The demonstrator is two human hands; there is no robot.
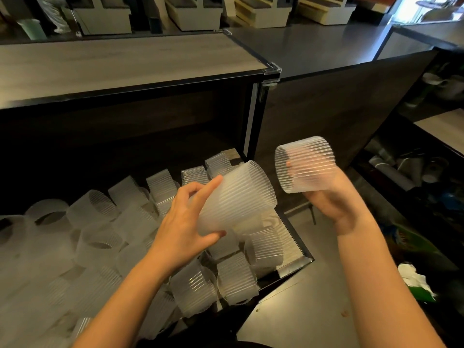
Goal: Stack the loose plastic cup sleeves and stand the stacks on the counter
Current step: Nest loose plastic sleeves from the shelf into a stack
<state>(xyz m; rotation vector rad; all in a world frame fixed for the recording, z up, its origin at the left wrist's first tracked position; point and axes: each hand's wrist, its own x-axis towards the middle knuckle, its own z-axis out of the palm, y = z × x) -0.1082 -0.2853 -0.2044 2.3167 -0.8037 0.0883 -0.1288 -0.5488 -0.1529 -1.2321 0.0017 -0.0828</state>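
My left hand [185, 219] grips a short stack of ribbed translucent cup sleeves [236, 197], tilted with its wide mouth pointing up and right. My right hand [326, 197] holds a single ribbed sleeve [305, 164] from below, its open end facing left toward the stack, a small gap between them. Both are held above a low shelf [296, 237] piled with several loose sleeves [105, 222], some lying on their sides, some standing. The wooden counter top [125, 64] runs above the shelf.
An open dark cabinet door [339, 109] stands behind my right hand. To the right, a lower shelf holds clutter [406, 169] and crumpled white paper [414, 277]. Cream bins [261, 11] line the back.
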